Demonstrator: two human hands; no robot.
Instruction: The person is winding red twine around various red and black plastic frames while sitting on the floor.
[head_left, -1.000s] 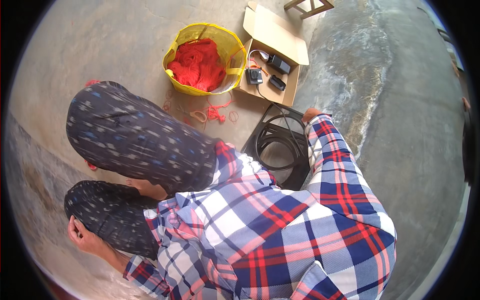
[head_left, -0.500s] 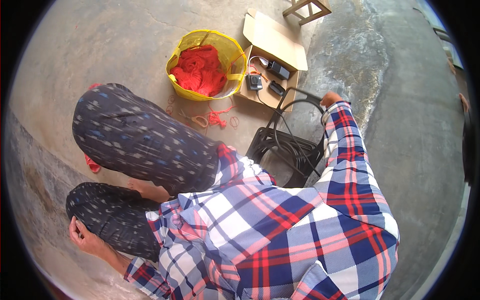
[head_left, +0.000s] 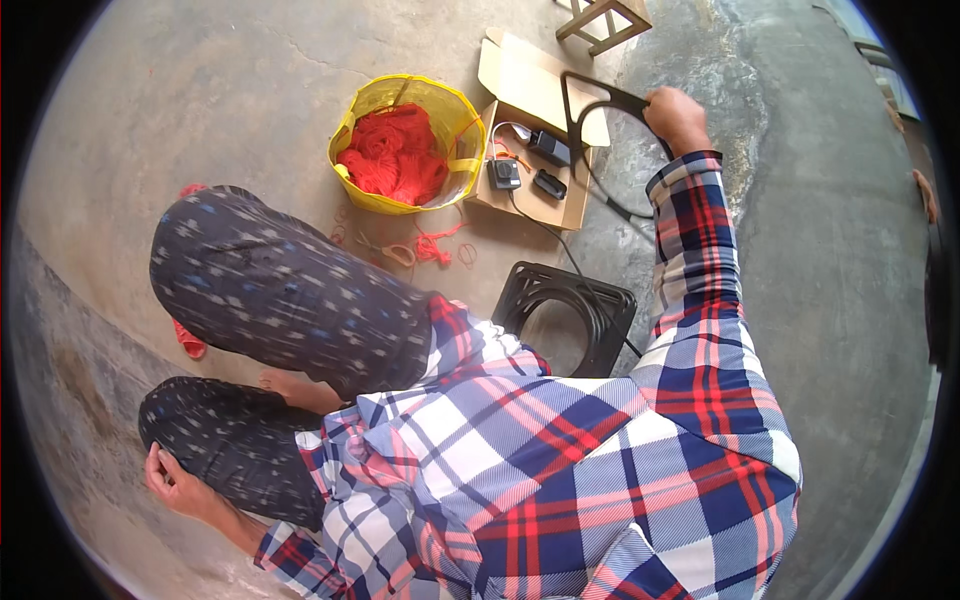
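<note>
My right hand (head_left: 680, 118) is closed on the corner of a thin black square frame (head_left: 573, 122) with a large round opening. The frame is lifted and tilted over the right side of the cardboard box. A stack of similar black frames (head_left: 617, 318) lies on the floor beside my hip, and a black cable (head_left: 566, 250) runs across it to the box. Against my lower knee rests my left hand (head_left: 180, 488), holding nothing, its fingers loosely curled and apart.
A yellow bag (head_left: 385, 203) holds red yarn (head_left: 395, 155). Inside the open cardboard box (head_left: 525, 203) are black devices (head_left: 504, 174). Scissors (head_left: 398, 254) and red yarn scraps (head_left: 432, 248) lie on the floor. A wooden stool (head_left: 605, 25) stands at the far side.
My right hand has moved up and away, raising the black frame off the stack. The rest of the stack now lies flat. My left hand stays at the knee.
</note>
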